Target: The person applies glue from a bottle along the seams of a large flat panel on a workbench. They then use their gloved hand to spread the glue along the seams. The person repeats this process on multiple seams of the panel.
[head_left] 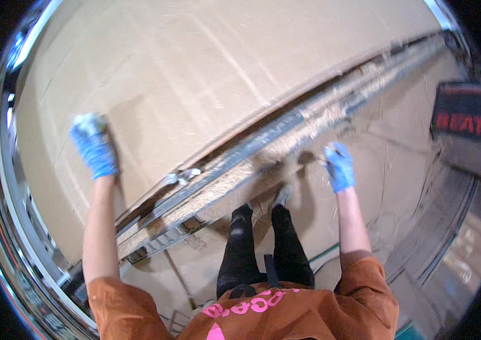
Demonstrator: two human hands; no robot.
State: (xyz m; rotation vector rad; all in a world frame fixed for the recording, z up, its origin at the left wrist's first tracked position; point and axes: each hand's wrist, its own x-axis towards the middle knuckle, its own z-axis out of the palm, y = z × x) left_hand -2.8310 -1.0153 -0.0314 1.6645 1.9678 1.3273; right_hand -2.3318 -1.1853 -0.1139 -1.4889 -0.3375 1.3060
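Observation:
My left hand (94, 150), in a blue glove, reaches out over a broad tan, cardboard-like surface (155, 73). Its fingers close on a pale, crumpled wad (89, 121), perhaps a cloth; motion blurs it. Over on the right, my gloved right hand (339, 168) hangs above the floor, beyond the surface's near edge. Those fingers are curled in. Something small and light shows at their tips, too blurred to name.
A dark ledge (240, 152) strewn with wood-chip-like debris (212, 191) runs diagonally along the surface's near edge. A crumpled white scrap (183, 176) lies there. A black box (463, 110) with red lettering stands at right. Metal rails (22, 192) line the left.

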